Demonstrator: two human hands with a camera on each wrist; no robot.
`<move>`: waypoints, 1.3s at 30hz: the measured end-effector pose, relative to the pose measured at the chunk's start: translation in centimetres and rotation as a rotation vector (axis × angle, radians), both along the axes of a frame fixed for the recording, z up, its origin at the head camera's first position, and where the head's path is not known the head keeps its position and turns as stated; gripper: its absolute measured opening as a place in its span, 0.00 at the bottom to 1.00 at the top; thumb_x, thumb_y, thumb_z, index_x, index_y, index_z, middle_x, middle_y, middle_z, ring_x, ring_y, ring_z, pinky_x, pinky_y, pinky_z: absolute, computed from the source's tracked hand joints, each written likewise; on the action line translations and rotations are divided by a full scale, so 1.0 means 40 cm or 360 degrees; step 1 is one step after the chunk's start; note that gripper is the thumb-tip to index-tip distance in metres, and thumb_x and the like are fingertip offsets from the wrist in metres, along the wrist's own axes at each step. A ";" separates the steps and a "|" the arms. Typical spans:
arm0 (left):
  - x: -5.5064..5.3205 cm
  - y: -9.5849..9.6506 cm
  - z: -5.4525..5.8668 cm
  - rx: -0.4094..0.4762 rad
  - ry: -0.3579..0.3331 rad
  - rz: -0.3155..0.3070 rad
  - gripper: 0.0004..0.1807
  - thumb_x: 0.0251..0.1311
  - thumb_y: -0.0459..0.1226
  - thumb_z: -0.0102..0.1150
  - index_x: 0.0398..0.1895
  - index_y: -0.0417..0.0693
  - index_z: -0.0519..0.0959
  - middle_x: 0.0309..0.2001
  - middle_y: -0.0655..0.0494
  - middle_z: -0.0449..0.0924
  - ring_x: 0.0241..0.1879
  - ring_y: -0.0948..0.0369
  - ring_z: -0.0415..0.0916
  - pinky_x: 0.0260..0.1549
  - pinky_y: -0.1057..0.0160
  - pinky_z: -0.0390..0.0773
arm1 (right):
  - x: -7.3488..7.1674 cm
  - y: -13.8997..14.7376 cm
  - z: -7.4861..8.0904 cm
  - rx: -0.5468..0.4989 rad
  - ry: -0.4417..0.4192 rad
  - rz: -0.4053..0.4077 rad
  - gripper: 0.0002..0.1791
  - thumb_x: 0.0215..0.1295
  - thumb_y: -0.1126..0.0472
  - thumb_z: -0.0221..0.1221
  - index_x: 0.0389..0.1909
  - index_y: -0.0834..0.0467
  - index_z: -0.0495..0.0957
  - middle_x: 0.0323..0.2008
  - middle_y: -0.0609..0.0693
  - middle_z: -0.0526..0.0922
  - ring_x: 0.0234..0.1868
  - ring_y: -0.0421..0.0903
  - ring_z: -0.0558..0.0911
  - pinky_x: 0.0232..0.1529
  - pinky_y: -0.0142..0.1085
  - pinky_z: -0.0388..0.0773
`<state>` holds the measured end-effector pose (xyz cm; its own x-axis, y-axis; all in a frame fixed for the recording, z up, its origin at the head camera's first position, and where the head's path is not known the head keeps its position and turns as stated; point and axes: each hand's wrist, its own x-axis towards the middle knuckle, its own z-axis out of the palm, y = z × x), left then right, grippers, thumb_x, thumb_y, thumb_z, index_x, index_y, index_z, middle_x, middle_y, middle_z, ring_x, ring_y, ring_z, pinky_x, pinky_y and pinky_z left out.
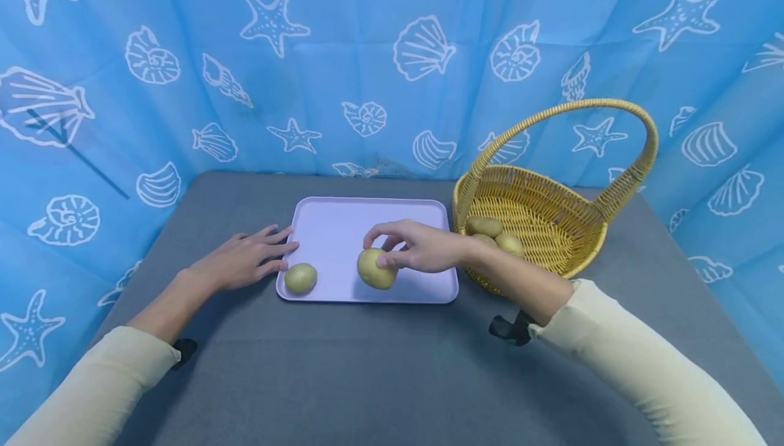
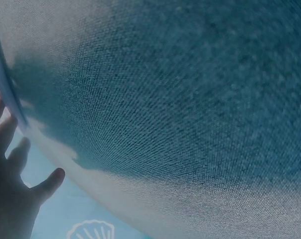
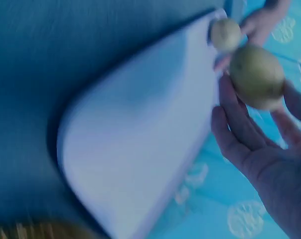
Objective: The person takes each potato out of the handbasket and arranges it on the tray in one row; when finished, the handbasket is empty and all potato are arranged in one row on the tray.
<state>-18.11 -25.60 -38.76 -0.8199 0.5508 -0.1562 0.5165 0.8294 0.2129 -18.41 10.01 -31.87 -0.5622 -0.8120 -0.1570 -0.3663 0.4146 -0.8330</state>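
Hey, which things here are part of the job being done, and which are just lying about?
Seemingly part of the job:
- held potato, in the right hand over the tray
- second potato, on the tray, near the left hand
- basket and the potatoes inside

Probably just surroundings:
- shell-patterned curtain
- grey table
- black wrist gear

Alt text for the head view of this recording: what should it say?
A person's right hand holds a potato over a lilac tray on a grey table, and a second potato lies in the tray's near-left corner beside the left hand. At right, a tall-handled wicker basket holds more potatoes; behind hangs a blue curtain printed with shells and starfish.
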 end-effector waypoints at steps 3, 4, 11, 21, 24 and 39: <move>-0.001 0.001 0.000 -0.0011 0.0001 -0.0001 0.30 0.73 0.54 0.49 0.73 0.53 0.68 0.76 0.47 0.56 0.75 0.38 0.49 0.63 0.27 0.54 | 0.000 -0.054 -0.040 -0.0088 -0.0085 -0.0153 0.14 0.73 0.65 0.56 0.57 0.60 0.73 0.48 0.56 0.82 0.47 0.45 0.83 0.45 0.39 0.82; -0.001 0.001 0.000 -0.0015 0.0000 -0.0002 0.30 0.73 0.54 0.49 0.73 0.53 0.68 0.76 0.47 0.56 0.75 0.38 0.49 0.63 0.27 0.54 | 0.001 -0.070 -0.050 -0.0102 -0.0130 -0.0217 0.14 0.73 0.65 0.56 0.57 0.60 0.73 0.48 0.56 0.82 0.45 0.45 0.82 0.44 0.38 0.82; -0.003 -0.001 0.000 -0.0020 -0.0019 -0.0007 0.30 0.73 0.54 0.48 0.73 0.53 0.68 0.76 0.46 0.56 0.75 0.38 0.48 0.63 0.26 0.53 | 0.010 -0.139 -0.099 -0.0060 -0.0292 -0.0457 0.15 0.74 0.61 0.57 0.58 0.59 0.75 0.42 0.56 0.81 0.36 0.48 0.82 0.37 0.36 0.81; 0.002 0.002 0.010 0.0011 -0.0025 -0.0032 0.29 0.74 0.52 0.49 0.72 0.51 0.68 0.76 0.44 0.56 0.74 0.36 0.49 0.62 0.25 0.54 | 0.022 -0.181 -0.136 -0.0014 -0.0272 -0.0458 0.18 0.74 0.61 0.56 0.61 0.60 0.75 0.34 0.55 0.83 0.33 0.54 0.84 0.33 0.33 0.79; 0.001 0.004 0.011 0.0006 -0.0019 -0.0032 0.29 0.74 0.53 0.48 0.72 0.51 0.69 0.76 0.44 0.56 0.74 0.36 0.49 0.62 0.25 0.54 | 0.025 -0.176 -0.134 0.0061 -0.0206 -0.0431 0.22 0.73 0.58 0.57 0.65 0.59 0.73 0.39 0.55 0.84 0.36 0.50 0.84 0.39 0.34 0.79; -0.006 0.005 0.005 -0.0020 -0.0010 -0.0038 0.29 0.74 0.53 0.48 0.72 0.52 0.69 0.76 0.44 0.56 0.74 0.36 0.49 0.62 0.25 0.54 | 0.032 -0.164 -0.128 0.0160 -0.0050 -0.0396 0.27 0.68 0.60 0.63 0.67 0.62 0.72 0.51 0.56 0.82 0.50 0.48 0.82 0.50 0.39 0.79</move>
